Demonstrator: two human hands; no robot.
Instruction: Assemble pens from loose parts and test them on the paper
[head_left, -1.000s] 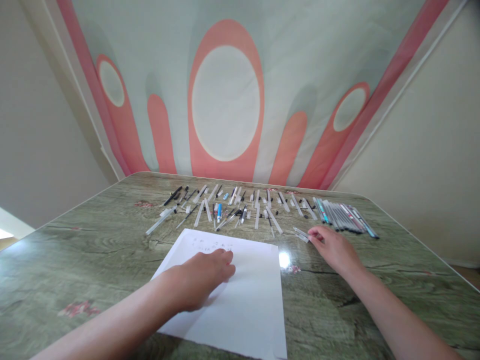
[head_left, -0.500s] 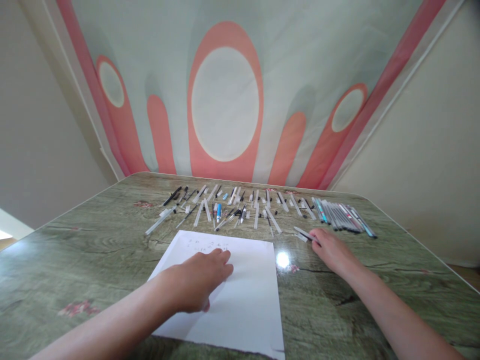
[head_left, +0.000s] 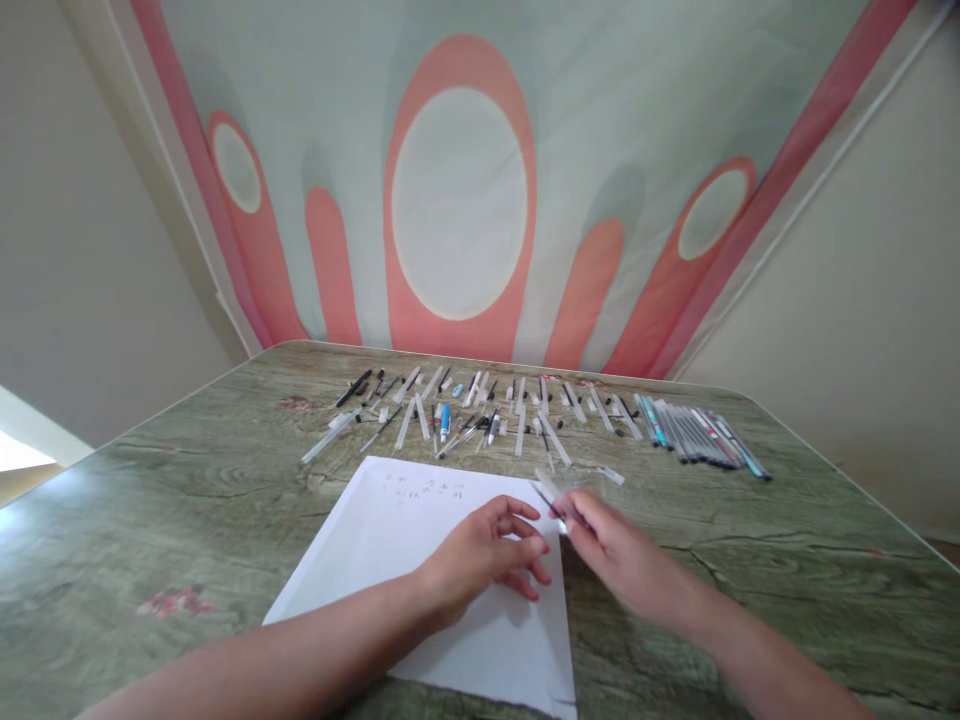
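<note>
Above the right part of a white sheet of paper (head_left: 330,560), my left hand (head_left: 491,555) is open with its fingers loosely curled and apart, holding nothing. Small handwritten marks show near the sheet's top edge. My right hand (head_left: 604,540) is closed on a translucent pen barrel (head_left: 546,484) together with a thin dark refill (head_left: 546,500). Both stick out towards the left, over the sheet's upper right corner and close to my left fingertips. A clear pen cap (head_left: 611,475) lies on the table just beyond my right hand.
Several loose barrels, refills and caps are spread in two rows across the wood-patterned table (head_left: 225,500). Among them lies a blue-and-white pen (head_left: 445,423). At the right, a row of pens (head_left: 697,437) lies side by side. A patterned backdrop (head_left: 345,100) hangs behind.
My right hand has moved left and nearer with the barrel and refill, leaving the clear cap on the table. My left hand has lifted from the paper and shifted right, towards it.
</note>
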